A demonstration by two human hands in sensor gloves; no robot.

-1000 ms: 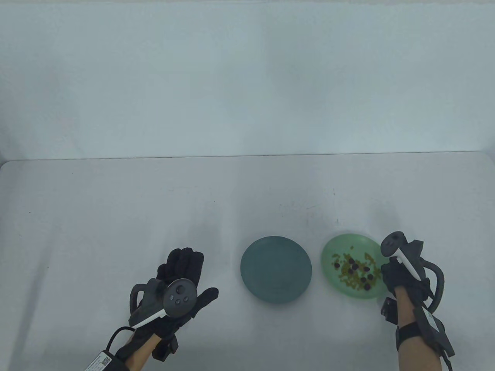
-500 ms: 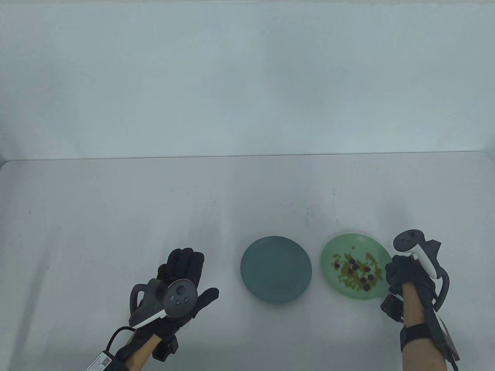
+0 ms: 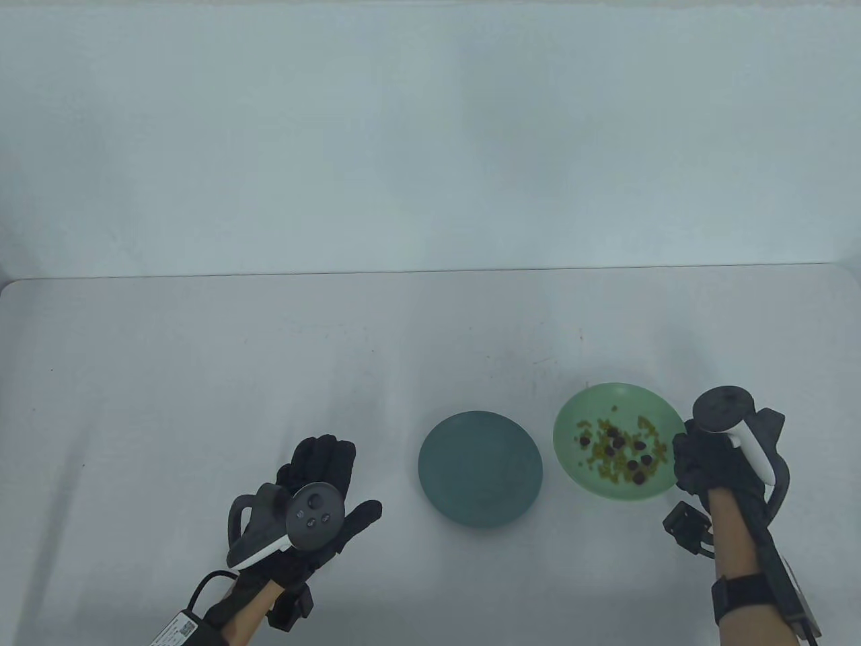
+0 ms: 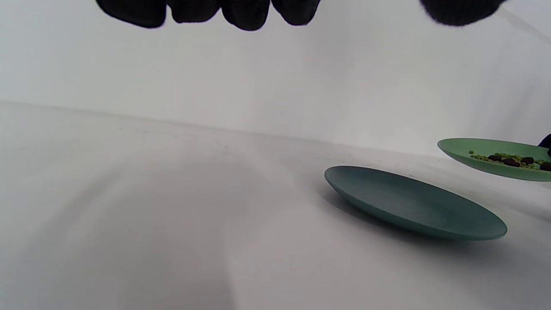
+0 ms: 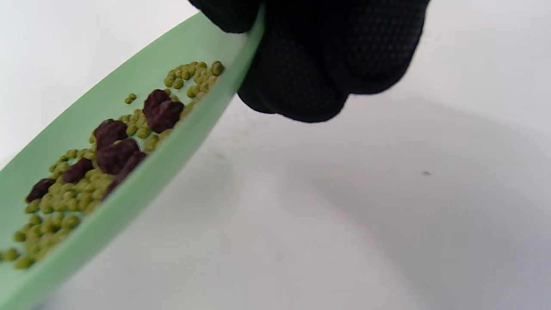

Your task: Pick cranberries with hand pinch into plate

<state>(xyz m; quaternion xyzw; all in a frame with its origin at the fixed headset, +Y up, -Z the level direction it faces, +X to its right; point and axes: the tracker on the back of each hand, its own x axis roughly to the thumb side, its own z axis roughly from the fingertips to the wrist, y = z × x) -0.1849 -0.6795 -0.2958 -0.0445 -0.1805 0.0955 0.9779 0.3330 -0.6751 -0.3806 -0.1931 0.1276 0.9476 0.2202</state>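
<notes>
2 plates: a dark teal plate (image 3: 480,469) is lying flat on the white table (image 3: 202,377), and a light green plate (image 3: 615,441) is sitting just to its right, apart from it.
Light green plate: it is being held off the table; in the left wrist view its underside is hanging above the surface, and in the right wrist view it is tilting.
Cranberries: the dark red cranberries (image 3: 619,454) are lying in the light green plate, mixed with many small yellow-green grains (image 5: 64,202). None is showing in the dark teal plate.
Right hand: the right hand (image 3: 706,464) is gripping the right rim of the light green plate. In the right wrist view its gloved fingers (image 5: 327,64) are curling together over the rim, 1 on the inner side and the rest on the outer side.
Left hand: the left hand (image 3: 309,498) is staying palm down at the left of the dark teal plate, well apart from it, and it is holding nothing. Its fingers (image 4: 245,13) are lying side by side, and the thumb is standing out to the right.
</notes>
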